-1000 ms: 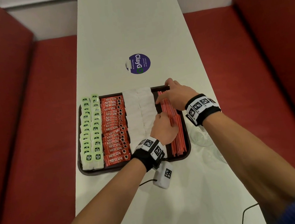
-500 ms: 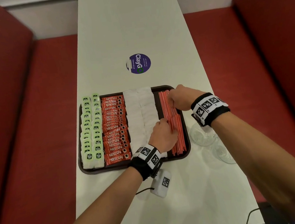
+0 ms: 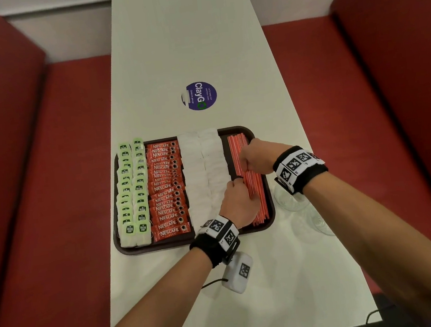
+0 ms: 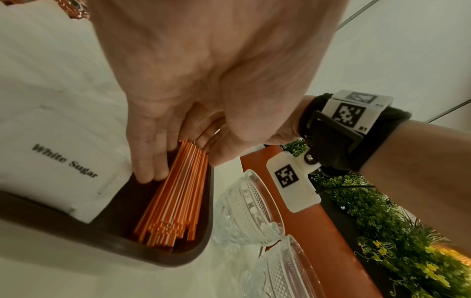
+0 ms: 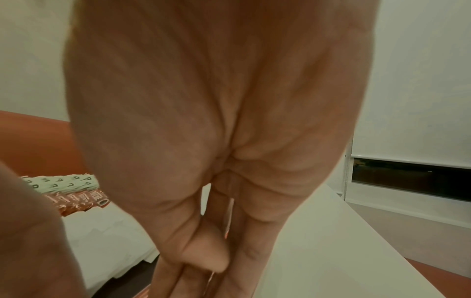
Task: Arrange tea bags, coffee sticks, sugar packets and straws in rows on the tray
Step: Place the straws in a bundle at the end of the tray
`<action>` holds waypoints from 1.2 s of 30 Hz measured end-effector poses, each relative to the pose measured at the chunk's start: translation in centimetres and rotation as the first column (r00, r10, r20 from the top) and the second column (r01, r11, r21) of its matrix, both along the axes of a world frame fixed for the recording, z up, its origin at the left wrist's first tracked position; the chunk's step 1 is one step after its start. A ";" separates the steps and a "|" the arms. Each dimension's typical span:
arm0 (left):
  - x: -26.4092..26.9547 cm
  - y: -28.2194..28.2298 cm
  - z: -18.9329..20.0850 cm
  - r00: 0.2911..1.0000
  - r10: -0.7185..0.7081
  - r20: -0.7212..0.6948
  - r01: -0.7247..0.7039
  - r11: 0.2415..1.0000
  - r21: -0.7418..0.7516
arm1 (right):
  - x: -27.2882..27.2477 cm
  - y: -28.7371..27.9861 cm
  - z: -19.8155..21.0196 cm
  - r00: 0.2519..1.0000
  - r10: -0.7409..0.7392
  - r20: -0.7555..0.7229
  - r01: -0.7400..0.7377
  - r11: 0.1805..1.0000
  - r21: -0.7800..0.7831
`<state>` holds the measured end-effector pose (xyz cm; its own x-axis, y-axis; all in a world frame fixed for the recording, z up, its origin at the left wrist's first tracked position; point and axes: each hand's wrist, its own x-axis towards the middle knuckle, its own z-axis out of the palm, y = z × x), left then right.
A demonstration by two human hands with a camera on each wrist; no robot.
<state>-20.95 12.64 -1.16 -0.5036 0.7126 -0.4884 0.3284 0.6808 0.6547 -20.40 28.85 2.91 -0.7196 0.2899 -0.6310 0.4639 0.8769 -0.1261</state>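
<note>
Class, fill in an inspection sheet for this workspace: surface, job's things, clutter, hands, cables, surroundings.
Surface: white table, round ClayGo sticker.
Job's things: brown tray holds rows of tea bags, coffee sticks, sugar packets and straws.
Clutter: glass bowls beside the tray.
Hands: left hand and right hand both grip the straws.
Cables: black cable at the left wrist.
Surroundings: red bench seats on both sides.

One tray [image 3: 267, 205], two hands, two glass bowls [image 4: 251, 211], one round sticker [image 3: 201, 95], four kinds of stock.
</note>
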 end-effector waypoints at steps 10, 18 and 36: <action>0.0 0.0 -0.4 1.000 -0.002 0.000 0.002 1.000 0.018 | -0.2 -0.1 -0.2 1.000 -0.024 -0.013 0.023 0.999 -0.033; -0.3 -0.2 -0.5 1.000 -0.001 0.017 0.001 0.999 0.041 | -1.8 0.3 0.6 0.999 -0.020 -0.046 0.019 1.000 -0.017; -11.2 -13.2 7.3 0.886 0.424 -0.186 -0.369 0.890 0.269 | 1.2 4.0 4.6 0.898 -0.292 -0.329 0.320 0.947 0.033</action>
<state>-32.17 -0.52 6.13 -0.8458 0.5038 -0.1756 0.2234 0.6334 0.7409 -19.20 32.84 7.52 -0.7438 0.5699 -0.3493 0.6593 0.7116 -0.2429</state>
